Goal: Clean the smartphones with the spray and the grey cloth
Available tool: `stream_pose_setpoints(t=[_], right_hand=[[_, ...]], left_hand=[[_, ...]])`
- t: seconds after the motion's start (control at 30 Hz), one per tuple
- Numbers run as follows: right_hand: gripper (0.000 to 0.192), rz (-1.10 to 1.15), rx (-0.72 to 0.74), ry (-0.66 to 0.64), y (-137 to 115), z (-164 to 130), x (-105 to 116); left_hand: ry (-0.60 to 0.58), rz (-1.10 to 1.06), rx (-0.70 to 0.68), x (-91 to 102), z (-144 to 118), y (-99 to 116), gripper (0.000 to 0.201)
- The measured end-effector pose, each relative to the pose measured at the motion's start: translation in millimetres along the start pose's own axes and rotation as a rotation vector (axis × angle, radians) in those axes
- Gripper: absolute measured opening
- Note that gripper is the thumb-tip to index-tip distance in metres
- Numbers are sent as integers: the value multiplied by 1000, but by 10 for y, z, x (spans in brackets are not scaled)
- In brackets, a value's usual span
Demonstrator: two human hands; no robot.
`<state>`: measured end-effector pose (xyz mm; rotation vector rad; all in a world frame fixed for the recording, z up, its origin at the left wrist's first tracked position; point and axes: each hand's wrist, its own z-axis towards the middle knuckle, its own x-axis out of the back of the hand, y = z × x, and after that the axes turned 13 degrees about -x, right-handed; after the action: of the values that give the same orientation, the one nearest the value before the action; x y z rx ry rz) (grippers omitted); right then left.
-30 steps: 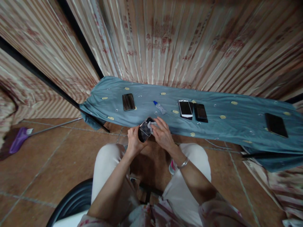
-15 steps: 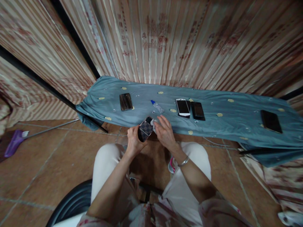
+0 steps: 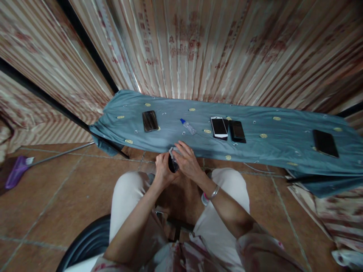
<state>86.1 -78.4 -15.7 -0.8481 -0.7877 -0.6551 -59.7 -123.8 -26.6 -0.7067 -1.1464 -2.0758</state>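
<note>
My left hand (image 3: 163, 168) is wrapped round a dark smartphone (image 3: 171, 164), held over my lap by the near edge of the bench. A crumpled grey cloth (image 3: 172, 151) is pinched under the fingers of my right hand (image 3: 187, 160) and touches the phone. Most of the phone is hidden behind both hands. Just beyond them, a small clear bottle with a blue cap (image 3: 188, 126) lies on its side on the blue cloth cover (image 3: 176, 109).
A dark phone (image 3: 150, 121) lies to the left. Rightward are a white-framed phone (image 3: 219, 127) on a dark item, a black phone (image 3: 237, 131) and another dark device (image 3: 325, 143). Black poles (image 3: 48, 94) rise at the left, near a purple dustpan-like tool (image 3: 17, 172) on the floor.
My right hand has moved left with the cloth, across the phone. The phone has turned, so its checkered back no longer shows.
</note>
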Motion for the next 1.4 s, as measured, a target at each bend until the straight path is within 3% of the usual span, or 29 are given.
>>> stream_pose_setpoints(t=[0.17,0.37,0.47,0.6,0.83,1.1,1.4], right_hand=[[32,-19,-118,104,158,96,55],[32,-56,-10,67,22,22,-22],[31,-41,-23,50,18,39,-32],[30,9,-153,75,192,160,10],[30,185,-441,-20,325,226,78],[29,234,-595,-148,238,171,230],[31,374,-573,-23,285,119,193]], left_hand=[[-28,-15,-5,17,13,16,78],[-5,5,-23,-12,-6,-5,75],[-7,-2,-37,-23,-19,1,75],[-37,-10,-47,-21,-20,31,76],[-30,11,-56,-13,-11,14,76],[-21,21,6,54,15,-73,77],[76,-138,176,45,89,-82,72]])
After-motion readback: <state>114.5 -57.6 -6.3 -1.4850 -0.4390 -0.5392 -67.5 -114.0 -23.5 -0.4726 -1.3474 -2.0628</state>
